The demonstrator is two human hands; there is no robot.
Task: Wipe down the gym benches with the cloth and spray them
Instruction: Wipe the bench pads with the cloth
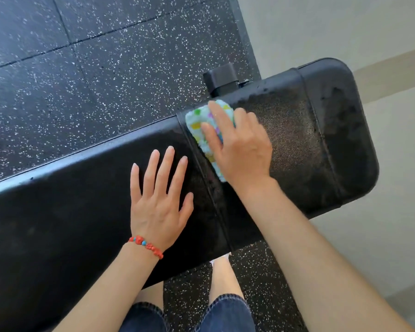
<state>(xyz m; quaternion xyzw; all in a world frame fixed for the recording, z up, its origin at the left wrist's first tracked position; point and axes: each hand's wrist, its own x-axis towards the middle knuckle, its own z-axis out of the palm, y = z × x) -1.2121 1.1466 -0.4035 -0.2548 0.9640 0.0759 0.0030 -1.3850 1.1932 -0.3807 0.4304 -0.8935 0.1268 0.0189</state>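
Observation:
A black padded gym bench (pixel 309 130) runs from lower left to upper right across the view. Its right section looks wet and streaked. A pale cloth with coloured dots (pixel 197 122) lies on the pad beside the seam between the two sections. My right hand (pixel 237 144) presses flat on the cloth, fingers spread over it. My left hand (pixel 158 197), with a red bead bracelet at the wrist, rests flat on the left section with straight fingers. No spray bottle is in view.
Black speckled rubber floor tiles (pixel 82 80) lie beyond the bench. A black bench foot (pixel 222 79) sticks out at the far edge. A pale wall or floor (pixel 369 32) runs along the right. My legs in denim shorts (pixel 225 312) stand at the near side.

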